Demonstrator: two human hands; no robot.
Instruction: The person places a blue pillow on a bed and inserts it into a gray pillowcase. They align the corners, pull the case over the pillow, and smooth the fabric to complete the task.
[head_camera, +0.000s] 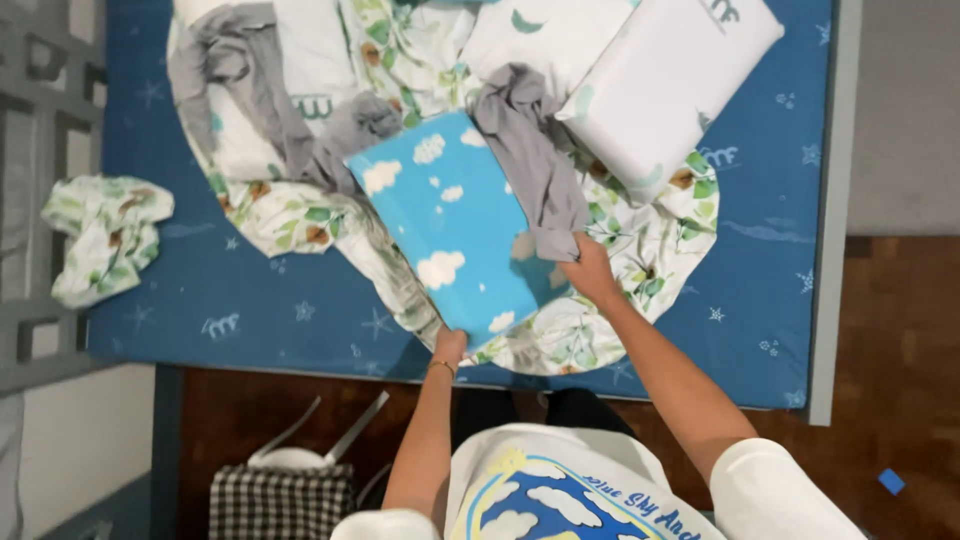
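The blue cloud-print pillow is held tilted above the leaf-print sheet on the blue mattress. Its near corner is pinched by the left hand, while the right hand is closed on its edge, apparently also catching the grey cloth, so that both are lifted together.
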